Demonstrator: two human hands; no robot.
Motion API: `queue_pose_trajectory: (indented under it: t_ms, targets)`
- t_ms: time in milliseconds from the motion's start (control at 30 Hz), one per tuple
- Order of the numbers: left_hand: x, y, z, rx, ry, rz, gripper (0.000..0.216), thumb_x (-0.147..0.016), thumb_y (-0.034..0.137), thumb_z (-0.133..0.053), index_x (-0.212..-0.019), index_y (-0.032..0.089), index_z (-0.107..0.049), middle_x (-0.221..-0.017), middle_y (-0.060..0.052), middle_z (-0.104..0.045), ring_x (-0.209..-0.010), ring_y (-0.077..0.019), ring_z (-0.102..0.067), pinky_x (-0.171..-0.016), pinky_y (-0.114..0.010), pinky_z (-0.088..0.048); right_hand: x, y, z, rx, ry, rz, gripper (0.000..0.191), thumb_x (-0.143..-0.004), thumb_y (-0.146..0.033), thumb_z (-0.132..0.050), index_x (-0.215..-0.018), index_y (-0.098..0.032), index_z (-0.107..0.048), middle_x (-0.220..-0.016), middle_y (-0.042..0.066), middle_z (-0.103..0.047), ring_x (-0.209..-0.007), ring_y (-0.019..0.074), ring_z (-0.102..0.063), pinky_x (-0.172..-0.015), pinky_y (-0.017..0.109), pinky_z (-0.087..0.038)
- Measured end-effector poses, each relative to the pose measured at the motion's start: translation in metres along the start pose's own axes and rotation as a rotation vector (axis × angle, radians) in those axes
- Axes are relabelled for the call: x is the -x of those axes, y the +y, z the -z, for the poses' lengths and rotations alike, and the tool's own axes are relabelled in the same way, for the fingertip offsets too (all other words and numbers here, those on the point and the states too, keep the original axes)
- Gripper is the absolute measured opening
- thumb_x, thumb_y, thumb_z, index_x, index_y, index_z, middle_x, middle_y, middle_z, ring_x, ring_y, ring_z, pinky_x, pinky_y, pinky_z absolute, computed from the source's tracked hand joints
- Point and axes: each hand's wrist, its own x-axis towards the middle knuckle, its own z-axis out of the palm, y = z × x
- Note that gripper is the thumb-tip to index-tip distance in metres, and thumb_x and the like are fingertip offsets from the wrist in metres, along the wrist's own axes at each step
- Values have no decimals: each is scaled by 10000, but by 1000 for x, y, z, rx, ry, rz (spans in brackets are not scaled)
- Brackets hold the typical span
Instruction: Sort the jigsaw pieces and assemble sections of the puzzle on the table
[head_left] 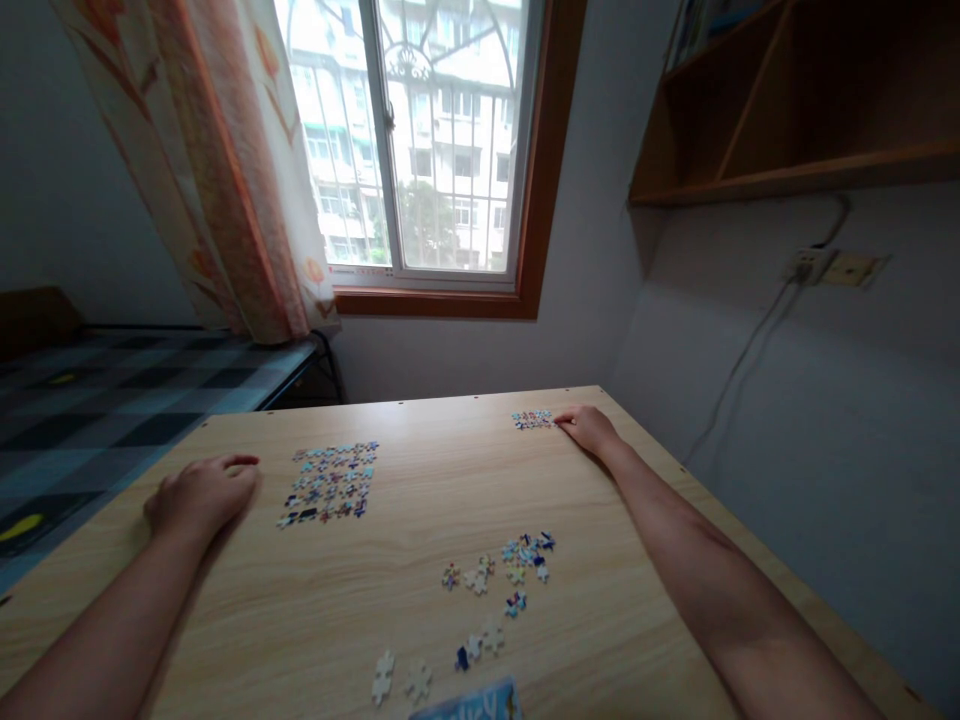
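Note:
My left hand (201, 494) rests on the wooden table (420, 620), fingers curled loosely and holding nothing, just left of a partly assembled jigsaw patch (330, 484). My right hand (587, 428) is stretched to the far right of the table, its fingertips touching a small strip of joined puzzle pieces (532, 419). Whether those fingers pinch a piece I cannot make out. Loose puzzle pieces (517, 565) lie scattered near the table's middle, between my arms.
More loose pieces (420, 675) and a blue printed card or box edge (469, 703) lie at the near edge. A bed with a checked cover (112, 400) stands left, with a window and a curtain (225, 170) behind and a wall shelf (787, 110) at upper right.

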Motion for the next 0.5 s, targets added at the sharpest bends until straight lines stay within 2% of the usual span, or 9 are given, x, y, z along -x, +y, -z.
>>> queue_pose_trajectory:
  t_ms: [500]
  targets:
    - [1, 0, 1, 0, 3, 12, 501, -763, 471, -511, -1194, 314, -713, -1365, -96, -579, -1196, -399, -527, -993, -530, -435, -2, 3, -6, -23, 36, 8, 233, -912, -326, -591, -1047, -303, -779, -1081, 5, -728, -986, 168, -659, -866, 225, -482]
